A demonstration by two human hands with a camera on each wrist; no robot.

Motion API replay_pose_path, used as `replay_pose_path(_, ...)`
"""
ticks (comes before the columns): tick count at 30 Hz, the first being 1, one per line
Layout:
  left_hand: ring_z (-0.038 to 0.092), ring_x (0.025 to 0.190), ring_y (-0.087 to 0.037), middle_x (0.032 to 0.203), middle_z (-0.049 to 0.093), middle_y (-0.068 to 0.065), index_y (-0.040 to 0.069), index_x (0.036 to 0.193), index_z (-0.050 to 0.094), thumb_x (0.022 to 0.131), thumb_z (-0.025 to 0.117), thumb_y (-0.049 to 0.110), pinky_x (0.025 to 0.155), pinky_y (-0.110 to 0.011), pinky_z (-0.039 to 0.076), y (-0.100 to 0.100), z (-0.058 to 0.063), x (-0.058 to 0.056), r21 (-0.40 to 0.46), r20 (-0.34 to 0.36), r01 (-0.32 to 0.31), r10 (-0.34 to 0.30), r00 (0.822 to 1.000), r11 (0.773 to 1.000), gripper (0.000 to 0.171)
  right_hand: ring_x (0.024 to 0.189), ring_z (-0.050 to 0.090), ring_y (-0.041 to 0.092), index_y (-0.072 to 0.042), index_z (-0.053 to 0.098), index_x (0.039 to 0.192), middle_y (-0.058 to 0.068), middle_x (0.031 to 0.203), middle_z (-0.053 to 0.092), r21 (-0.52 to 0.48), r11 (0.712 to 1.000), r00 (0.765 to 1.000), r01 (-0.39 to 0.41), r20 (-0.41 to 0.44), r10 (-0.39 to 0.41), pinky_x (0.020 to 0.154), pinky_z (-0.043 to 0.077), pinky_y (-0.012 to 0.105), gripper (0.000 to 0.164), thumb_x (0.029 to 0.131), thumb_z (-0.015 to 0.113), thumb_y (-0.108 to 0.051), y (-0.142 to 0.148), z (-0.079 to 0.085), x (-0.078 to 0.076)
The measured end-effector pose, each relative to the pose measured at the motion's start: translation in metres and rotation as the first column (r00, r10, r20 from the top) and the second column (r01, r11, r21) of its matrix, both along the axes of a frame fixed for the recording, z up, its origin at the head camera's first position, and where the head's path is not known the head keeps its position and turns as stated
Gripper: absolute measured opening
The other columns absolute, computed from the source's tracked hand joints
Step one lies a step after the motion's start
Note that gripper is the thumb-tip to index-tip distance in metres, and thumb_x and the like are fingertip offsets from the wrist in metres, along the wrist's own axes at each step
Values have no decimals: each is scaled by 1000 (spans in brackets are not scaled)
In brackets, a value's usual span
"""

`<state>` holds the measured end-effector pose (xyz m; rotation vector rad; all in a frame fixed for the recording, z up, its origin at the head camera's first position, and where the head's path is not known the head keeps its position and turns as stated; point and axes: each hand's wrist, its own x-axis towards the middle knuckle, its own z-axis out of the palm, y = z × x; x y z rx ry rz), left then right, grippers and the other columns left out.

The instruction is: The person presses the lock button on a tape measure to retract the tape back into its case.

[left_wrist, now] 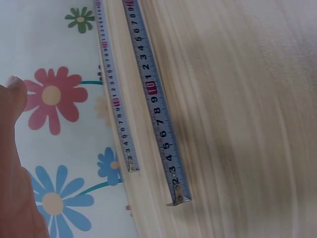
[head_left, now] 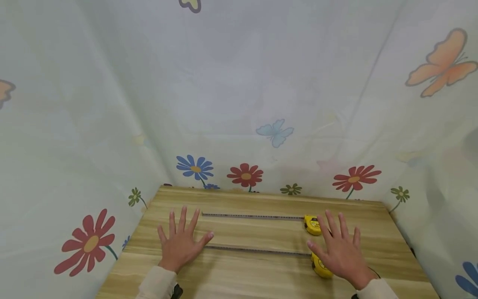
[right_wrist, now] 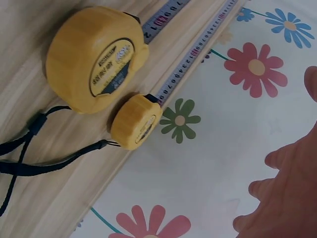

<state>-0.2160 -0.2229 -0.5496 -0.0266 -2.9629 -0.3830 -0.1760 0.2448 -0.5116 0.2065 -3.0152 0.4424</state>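
Two yellow tape measures lie on the wooden table with their blades drawn out to the left, roughly parallel. The farther tape measure (head_left: 313, 225) and the nearer tape measure (head_left: 321, 266) both have their cases at the right. My left hand (head_left: 181, 245) is spread, fingers straight, near the blades' hooked ends. My right hand (head_left: 341, 251) is spread too, beside the cases and partly covering them in the head view. Neither hand holds anything. In the left wrist view the nearer blade (left_wrist: 161, 124) shows its end hook. Dark wrist straps (right_wrist: 54, 168) trail from the cases.
The wooden table (head_left: 254, 282) has its back edge against a pale sheet (head_left: 224, 83) printed with flowers and butterflies. This sheet also rises along the left and right sides of the table.
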Motion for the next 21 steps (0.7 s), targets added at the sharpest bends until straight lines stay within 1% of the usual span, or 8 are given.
replay_pose_path(5,2,160,-53,177,11,-12,32,165,30,92,46,84,116,-86,-2,-4,-5,3,14,0,10,-10,1000,1000,92,160,2,50,-16,25,167,15,176,14,11,1000,1000,5,16,-5,113,-6,87,90,100,53,-68,1,-3,-2)
replay_pose_path(10,4,160,-53,177,12,-12,31,165,30,92,48,82,116,-86,0,-6,-11,4,-4,-1,15,-15,1000,1000,91,161,1,50,-17,22,168,14,176,12,22,1000,1000,-2,27,2,113,-6,87,90,100,52,-68,5,-7,-3)
replay_pose_path(17,1,160,-53,177,11,-12,31,166,27,94,46,81,117,-85,0,-8,-17,7,-5,43,29,-29,999,1000,90,160,3,50,-14,29,166,16,175,15,26,1000,1000,2,29,-3,113,-6,87,92,99,48,-73,10,-10,1)
replay_pose_path(21,1,160,-53,176,14,-13,31,166,28,94,47,79,117,-84,0,-8,-20,9,5,44,40,-41,998,999,88,160,4,52,-13,29,165,17,175,15,23,1000,999,3,44,-4,112,-5,87,93,98,47,-75,13,-12,2)
